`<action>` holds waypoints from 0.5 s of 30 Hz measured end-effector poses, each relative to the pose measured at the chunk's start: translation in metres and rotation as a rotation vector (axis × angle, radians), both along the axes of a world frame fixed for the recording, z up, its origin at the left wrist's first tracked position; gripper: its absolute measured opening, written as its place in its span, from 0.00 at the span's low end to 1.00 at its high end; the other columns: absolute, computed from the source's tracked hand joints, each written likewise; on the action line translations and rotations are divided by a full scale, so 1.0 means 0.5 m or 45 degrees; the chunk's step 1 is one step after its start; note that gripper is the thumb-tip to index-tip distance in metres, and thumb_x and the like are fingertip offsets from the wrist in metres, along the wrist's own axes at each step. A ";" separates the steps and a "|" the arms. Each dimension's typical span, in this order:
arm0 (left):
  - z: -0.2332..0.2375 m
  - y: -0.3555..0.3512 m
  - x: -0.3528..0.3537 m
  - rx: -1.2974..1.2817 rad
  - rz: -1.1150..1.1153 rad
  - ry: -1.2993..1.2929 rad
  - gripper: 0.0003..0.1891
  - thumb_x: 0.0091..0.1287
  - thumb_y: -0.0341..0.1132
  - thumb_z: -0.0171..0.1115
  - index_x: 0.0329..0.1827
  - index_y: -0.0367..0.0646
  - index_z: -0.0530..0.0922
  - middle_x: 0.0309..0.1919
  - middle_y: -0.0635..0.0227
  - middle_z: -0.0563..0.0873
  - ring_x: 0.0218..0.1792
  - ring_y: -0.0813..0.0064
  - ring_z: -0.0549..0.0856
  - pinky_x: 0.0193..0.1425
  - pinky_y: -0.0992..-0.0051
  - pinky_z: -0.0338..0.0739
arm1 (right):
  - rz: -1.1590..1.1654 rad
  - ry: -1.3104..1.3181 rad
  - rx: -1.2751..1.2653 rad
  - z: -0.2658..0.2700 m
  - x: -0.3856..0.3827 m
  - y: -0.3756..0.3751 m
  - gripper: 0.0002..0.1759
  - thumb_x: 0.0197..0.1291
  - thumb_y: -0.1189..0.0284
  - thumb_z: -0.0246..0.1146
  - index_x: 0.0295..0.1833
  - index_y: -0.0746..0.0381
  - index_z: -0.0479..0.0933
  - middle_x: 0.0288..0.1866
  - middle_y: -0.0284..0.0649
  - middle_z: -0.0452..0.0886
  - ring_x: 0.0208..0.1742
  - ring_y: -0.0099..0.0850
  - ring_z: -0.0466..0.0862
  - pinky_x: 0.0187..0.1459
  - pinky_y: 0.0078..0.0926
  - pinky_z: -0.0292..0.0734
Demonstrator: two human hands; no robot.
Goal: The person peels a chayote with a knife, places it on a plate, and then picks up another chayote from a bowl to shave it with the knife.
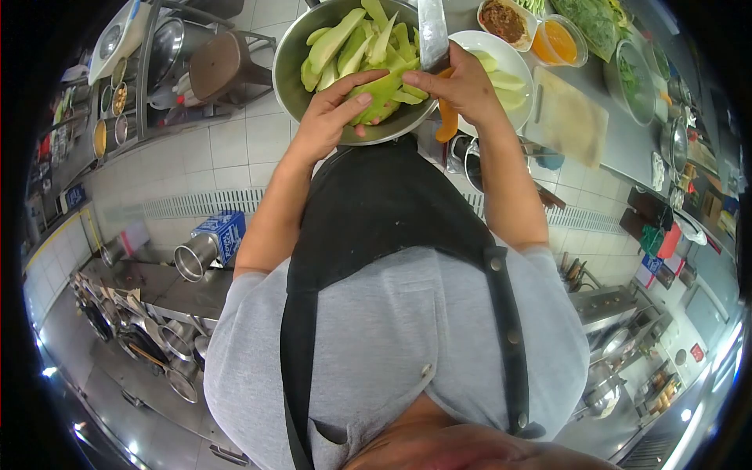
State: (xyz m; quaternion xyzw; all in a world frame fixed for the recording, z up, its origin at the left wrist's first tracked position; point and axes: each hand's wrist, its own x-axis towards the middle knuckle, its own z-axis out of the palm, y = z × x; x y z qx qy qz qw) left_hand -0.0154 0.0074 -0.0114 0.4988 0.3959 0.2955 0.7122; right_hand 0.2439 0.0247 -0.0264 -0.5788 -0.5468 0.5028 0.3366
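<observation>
Over a metal bowl (287, 66) full of pale green slices (337, 43), both my hands are close together. My left hand (325, 117) is closed around a larger green vegetable piece (376, 98), whose exact kind I cannot make out. In my right hand (468, 90) is a knife (433, 35) with a broad metal blade pointing away from me and an orange handle. My right thumb reaches toward the green piece and seems to touch it. Just right of the bowl, a white plate (526, 82) holds more pale green slices, partly hidden behind my right hand.
A cutting board (568, 117) lies right of the plate. Behind it are an orange-filled container (556, 41), a dish of brown minced food (504, 22) and leafy greens (583, 23). A brown stool (223, 63) stands to the left; a stove counter (157, 286) with pans is behind me.
</observation>
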 end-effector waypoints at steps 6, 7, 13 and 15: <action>-0.015 -0.003 0.000 -0.038 -0.013 -0.069 0.27 0.78 0.42 0.58 0.75 0.36 0.76 0.57 0.61 0.86 0.44 0.78 0.84 0.38 0.80 0.78 | -0.079 0.042 0.113 0.011 -0.018 -0.012 0.35 0.56 0.56 0.84 0.59 0.67 0.79 0.42 0.36 0.88 0.33 0.19 0.82 0.35 0.19 0.77; -0.013 -0.004 0.000 -0.022 -0.010 -0.069 0.27 0.78 0.42 0.58 0.75 0.35 0.76 0.58 0.61 0.86 0.44 0.78 0.84 0.38 0.80 0.77 | -0.077 0.042 0.114 0.003 -0.018 -0.012 0.35 0.56 0.56 0.84 0.59 0.67 0.79 0.42 0.36 0.88 0.33 0.19 0.82 0.35 0.19 0.77; -0.014 -0.008 0.005 -0.074 -0.006 -0.116 0.27 0.79 0.43 0.57 0.75 0.36 0.76 0.59 0.62 0.86 0.47 0.79 0.83 0.38 0.81 0.77 | -0.017 0.067 -0.008 -0.015 -0.005 -0.013 0.42 0.52 0.46 0.84 0.59 0.68 0.80 0.43 0.42 0.90 0.37 0.27 0.88 0.42 0.25 0.83; -0.005 -0.006 0.008 -0.093 0.005 -0.109 0.27 0.79 0.43 0.57 0.75 0.36 0.76 0.59 0.63 0.86 0.47 0.79 0.83 0.38 0.81 0.77 | 0.028 0.072 -0.200 -0.024 -0.005 -0.013 0.43 0.54 0.43 0.81 0.59 0.69 0.80 0.41 0.43 0.90 0.37 0.27 0.88 0.43 0.26 0.83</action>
